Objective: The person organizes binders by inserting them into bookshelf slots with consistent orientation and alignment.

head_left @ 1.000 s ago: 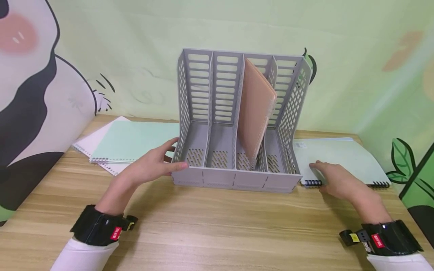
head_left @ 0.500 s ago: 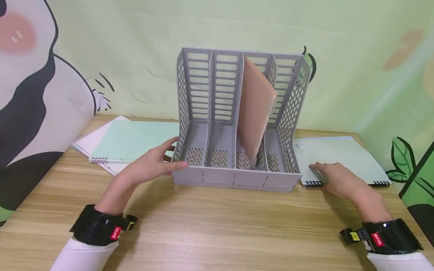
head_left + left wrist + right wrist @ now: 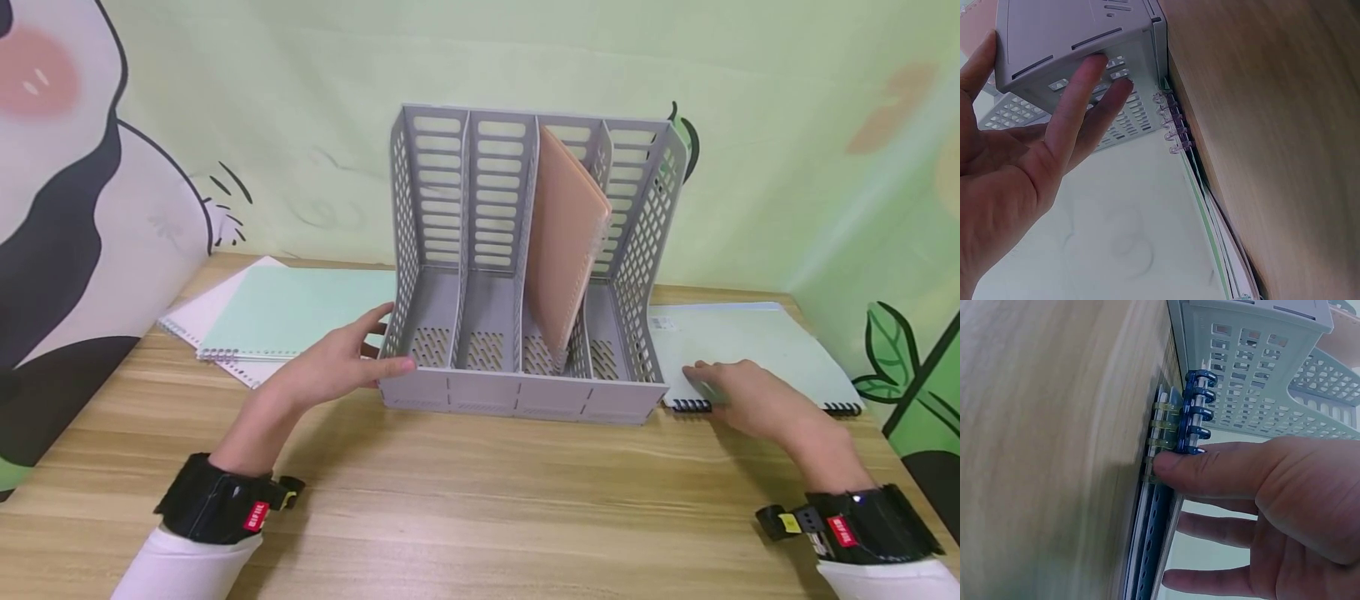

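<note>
A grey file rack (image 3: pixel 517 396) with upright dividers stands mid-table. One compartment, right of the middle, holds a peach spiral notebook (image 3: pixel 562 242). At the rack's front left corner is my left hand (image 3: pixel 333 367); its thumb touches the front wall. In the left wrist view, two nearly straight fingers (image 3: pixel 1072 106) lie against the perforated side. My right hand (image 3: pixel 757 400) pinches the spine edge of a pale green notebook (image 3: pixel 780 342) with dark coils. The right wrist view shows the thumb (image 3: pixel 1210 472) at the coils and other fingers over the cover.
Left of the rack, a mint spiral notebook (image 3: pixel 300 308) overlaps a white one (image 3: pixel 197 307). Under the right-hand notebook lies another with pale yellowish coils (image 3: pixel 1163 425). A printed green cloth (image 3: pixel 300 125) hangs behind the wooden table (image 3: pixel 480 500).
My right wrist has shifted very slightly to the right, its fingers still at the notebook's spine edge. The left hand, the rack and the notebooks look unmoved.
</note>
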A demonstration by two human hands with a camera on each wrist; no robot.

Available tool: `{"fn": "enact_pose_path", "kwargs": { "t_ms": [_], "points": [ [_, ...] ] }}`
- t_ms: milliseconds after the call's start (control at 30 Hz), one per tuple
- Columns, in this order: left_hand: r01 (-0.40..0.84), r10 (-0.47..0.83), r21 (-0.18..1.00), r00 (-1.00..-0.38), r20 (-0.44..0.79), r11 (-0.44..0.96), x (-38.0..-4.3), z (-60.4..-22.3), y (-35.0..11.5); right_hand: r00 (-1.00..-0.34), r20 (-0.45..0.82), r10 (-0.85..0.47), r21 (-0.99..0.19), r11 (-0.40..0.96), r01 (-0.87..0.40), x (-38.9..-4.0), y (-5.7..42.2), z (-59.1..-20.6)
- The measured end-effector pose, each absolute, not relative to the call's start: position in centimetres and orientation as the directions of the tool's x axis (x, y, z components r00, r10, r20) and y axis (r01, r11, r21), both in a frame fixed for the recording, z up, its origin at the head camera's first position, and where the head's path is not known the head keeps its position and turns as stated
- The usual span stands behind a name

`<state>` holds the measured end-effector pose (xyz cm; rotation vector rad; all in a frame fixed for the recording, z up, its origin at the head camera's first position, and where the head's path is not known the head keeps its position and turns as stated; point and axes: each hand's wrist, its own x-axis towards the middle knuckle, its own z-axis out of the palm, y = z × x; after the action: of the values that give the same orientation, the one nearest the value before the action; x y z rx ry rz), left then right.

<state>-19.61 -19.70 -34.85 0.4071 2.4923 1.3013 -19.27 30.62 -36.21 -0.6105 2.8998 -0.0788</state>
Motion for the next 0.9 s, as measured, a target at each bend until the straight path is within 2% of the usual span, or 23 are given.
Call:
{"fn": "enact_pose_path", "kwargs": {
  "t_ms": [333,900],
  "points": [
    [0.108,0.387,0.837,-0.913,-0.130,0.537,-19.6,-34.9,-19.7,-0.885,-0.101,-0.455,-0.076,0.890,-0.449,-19.0,30.5,-35.7],
    [0.113,0.388,0.833,-0.913,-0.128,0.542,-19.6,-34.9,-19.8,-0.915,-0.037,-0.402,0.015,0.915,-0.402,-18.5,29.5,-35.2]
  ]
}}
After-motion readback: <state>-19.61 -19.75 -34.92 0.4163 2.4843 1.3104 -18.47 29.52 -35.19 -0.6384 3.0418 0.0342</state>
